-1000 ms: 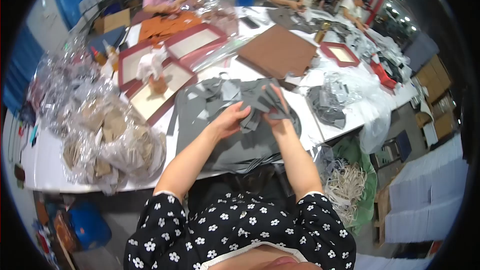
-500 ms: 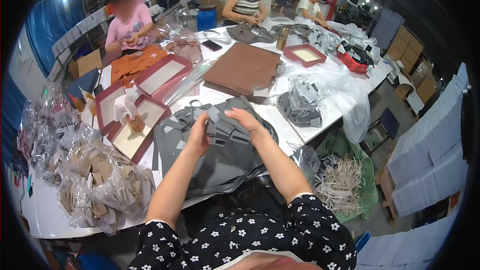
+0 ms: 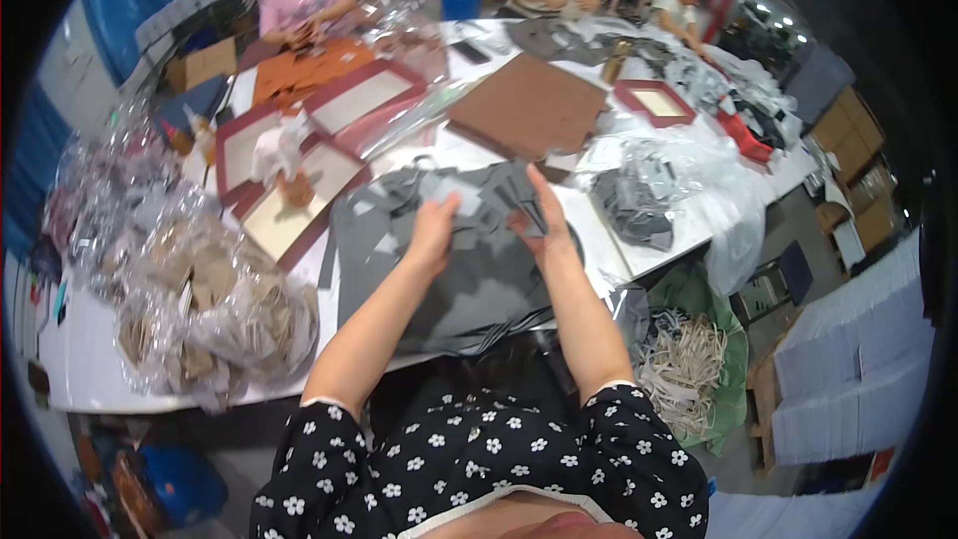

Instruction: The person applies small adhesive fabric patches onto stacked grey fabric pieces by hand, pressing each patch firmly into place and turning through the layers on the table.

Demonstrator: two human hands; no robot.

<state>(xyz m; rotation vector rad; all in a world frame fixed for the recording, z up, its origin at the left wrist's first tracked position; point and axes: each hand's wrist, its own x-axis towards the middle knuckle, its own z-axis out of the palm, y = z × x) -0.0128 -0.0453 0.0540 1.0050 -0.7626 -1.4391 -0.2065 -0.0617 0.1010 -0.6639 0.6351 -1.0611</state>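
Note:
A wide stack of dark grey fabric pieces [image 3: 449, 299] lies on the table in front of me, with loose small grey pieces scattered over its top. My right hand [image 3: 547, 225] is closed around several narrow dark grey strips [image 3: 521, 202], fanned out between thumb and fingers. Over the left part of the stack, my left hand [image 3: 433, 232] is pinched, its fingertips at a small light grey piece [image 3: 457, 196]. Blur hides the exact grip of that hand. The two hands are apart.
Beyond the stack lies a pile of brown sheets [image 3: 529, 105]. Maroon-rimmed trays [image 3: 344, 168] and a plastic bag of beige pieces [image 3: 205, 289] are on the left. A clear bag of grey pieces [image 3: 634, 205] and a green sack of cords [image 3: 684, 364] are rightward. Co-workers sit across the table.
The view has tilted and shifted, so the table appears higher and further right. My hands have moved apart a little; the right hand has turned more upright with the strips.

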